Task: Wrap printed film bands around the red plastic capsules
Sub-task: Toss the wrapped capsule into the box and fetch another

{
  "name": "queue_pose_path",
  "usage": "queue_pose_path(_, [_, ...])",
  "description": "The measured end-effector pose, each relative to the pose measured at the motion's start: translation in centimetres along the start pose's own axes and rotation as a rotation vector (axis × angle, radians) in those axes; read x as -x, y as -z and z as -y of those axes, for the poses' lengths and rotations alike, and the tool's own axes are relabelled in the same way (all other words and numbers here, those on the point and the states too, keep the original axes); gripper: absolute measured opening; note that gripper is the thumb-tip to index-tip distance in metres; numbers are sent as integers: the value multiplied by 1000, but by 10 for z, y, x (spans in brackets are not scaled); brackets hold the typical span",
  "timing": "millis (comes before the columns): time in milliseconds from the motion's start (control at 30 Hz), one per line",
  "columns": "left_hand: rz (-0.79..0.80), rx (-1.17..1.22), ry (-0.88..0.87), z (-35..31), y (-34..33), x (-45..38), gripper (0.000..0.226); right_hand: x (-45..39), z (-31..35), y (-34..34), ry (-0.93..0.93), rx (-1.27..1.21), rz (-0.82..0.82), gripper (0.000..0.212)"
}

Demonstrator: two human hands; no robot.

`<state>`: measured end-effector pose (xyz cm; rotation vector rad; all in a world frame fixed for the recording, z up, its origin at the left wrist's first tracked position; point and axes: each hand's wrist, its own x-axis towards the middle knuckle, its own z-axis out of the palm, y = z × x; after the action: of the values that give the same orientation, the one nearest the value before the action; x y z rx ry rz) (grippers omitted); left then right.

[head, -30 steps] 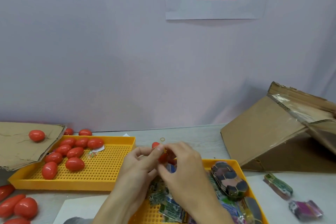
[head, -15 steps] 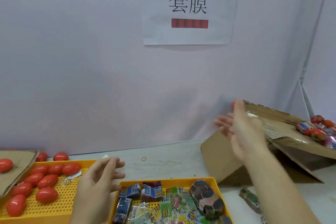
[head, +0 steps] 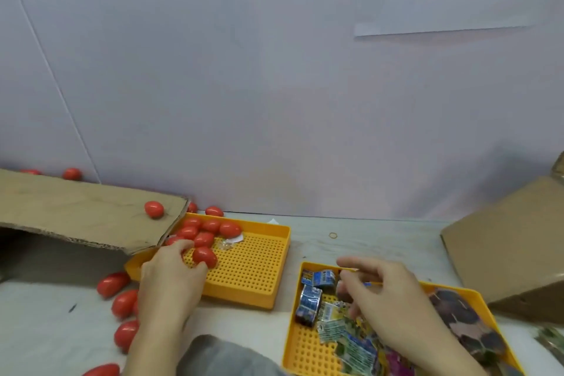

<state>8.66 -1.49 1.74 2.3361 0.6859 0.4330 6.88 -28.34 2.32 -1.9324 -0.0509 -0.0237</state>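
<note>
Your left hand [head: 171,272] curled its fingertips round one glossy red egg-shaped plastic capsule [head: 204,256] in the perforated yellow plastic tray [head: 259,272]. Your right hand [head: 381,299] reached, fingers bent, into the second yellow tray [head: 297,342] of printed film bands [head: 311,299]; whether it pinched one, I cannot tell. This looked like pickup; next, slip a band over that capsule.

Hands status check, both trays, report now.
Left hand grips red capsule in left yellow tray. Right hand curled over film bands in right tray, grip unclear. Nothing obstructing.
</note>
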Motion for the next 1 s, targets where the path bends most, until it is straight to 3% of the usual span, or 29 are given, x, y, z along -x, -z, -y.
queue_pose_path(300, [64,-107,-98,-7,-18,7,53,-2,-8,7,105,35,-84,19])
queue_pose_path(467, [4,-152,-140,-16,-28,13,31,-2,-11,11,156,143,-111,19])
queue_pose_path(633, [-231,-68,-276,-30,-23,17,31,2,-4,21,125,495,124,15])
queue_pose_path(700, [-236,55,-337,-39,-24,17,34,4,1,25,68,593,209,9])
queue_pose_path(800, [78,479,-220,-59,-27,22,57,7,8,23,-57,690,292,19])
queue_pose_path(867, [321,724,-158,-73,-32,34,55,10,13,16,-130,702,354,33])
queue_pose_path(1000, [504,777,-258,-90,-48,58,53,10,14,5,-141,746,384,33])
